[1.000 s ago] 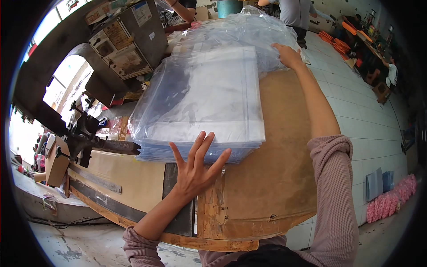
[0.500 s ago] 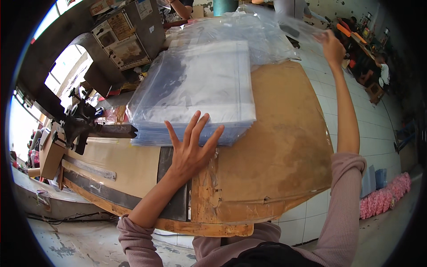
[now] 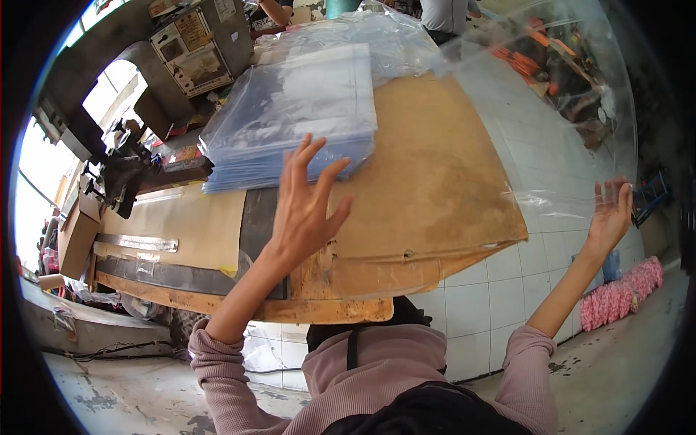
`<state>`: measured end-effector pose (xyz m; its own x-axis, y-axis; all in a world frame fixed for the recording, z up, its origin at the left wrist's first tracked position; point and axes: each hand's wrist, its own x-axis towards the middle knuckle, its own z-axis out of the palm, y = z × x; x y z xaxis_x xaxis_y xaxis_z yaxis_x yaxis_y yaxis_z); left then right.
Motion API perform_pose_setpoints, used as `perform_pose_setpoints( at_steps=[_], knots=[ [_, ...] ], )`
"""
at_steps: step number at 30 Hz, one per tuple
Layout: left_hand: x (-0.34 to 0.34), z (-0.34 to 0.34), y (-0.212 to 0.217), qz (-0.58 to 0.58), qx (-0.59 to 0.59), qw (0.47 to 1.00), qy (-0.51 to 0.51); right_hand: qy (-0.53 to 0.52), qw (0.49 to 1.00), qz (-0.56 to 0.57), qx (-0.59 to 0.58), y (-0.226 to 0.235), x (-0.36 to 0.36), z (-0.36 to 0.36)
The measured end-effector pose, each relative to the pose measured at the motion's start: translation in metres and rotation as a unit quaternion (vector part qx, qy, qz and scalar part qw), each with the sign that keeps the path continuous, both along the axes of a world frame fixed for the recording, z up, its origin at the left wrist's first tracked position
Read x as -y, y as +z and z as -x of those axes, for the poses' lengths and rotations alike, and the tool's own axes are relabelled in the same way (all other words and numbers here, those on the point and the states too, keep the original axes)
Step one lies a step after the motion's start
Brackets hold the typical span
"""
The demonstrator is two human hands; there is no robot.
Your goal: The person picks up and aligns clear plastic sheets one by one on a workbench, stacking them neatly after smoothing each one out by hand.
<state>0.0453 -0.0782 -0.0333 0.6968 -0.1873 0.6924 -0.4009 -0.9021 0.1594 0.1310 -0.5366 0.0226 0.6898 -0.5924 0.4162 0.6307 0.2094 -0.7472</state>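
Note:
A thick stack of clear plastic sheets (image 3: 304,101), bluish along its layered near edge, lies on the table. My left hand (image 3: 301,203) is at the stack's near edge, fingers spread and grasping nothing; whether the fingertips touch the top sheet I cannot tell. Out to the right, past the table's edge, my right hand (image 3: 611,217) holds one large clear plastic sheet (image 3: 540,199) by its near corner. This sheet hangs spread beside the table, and the floor shows through it. My thumb's grip is partly hidden.
Brown board (image 3: 428,159) covers the table's right side. A dark metal machine (image 3: 138,170) reaches in from the left, near a steel ruler (image 3: 138,242). More crumpled clear film (image 3: 348,36) lies at the back. A pink bundle (image 3: 622,293) rests on the floor; other people are beyond the table.
My right hand has come down and toward me, drawing the plastic sheet out to the right. My left hand has shifted at the stack's near edge. The whole view has tilted somewhat.

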Motion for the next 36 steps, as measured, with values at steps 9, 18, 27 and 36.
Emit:
perform_pose_setpoints(
  at_steps=[9,18,27,36],
  knots=[
    [0.059,0.07,-0.011,0.567,-0.369,0.678,-0.288,0.186,0.959,-0.163,-0.135,-0.083,-0.084,0.105],
    [0.092,0.141,-0.043,0.408,-0.524,0.713,-0.226,0.036,0.947,-0.085,-0.307,-0.151,-0.112,0.142],
    [0.034,0.152,0.008,0.184,-0.422,0.751,-0.473,0.155,0.831,0.506,-0.172,-0.049,-0.053,0.051],
    [0.086,0.114,-0.029,0.482,-0.294,0.817,-0.118,0.231,0.665,0.667,0.244,0.004,-0.276,0.019]
  ],
)
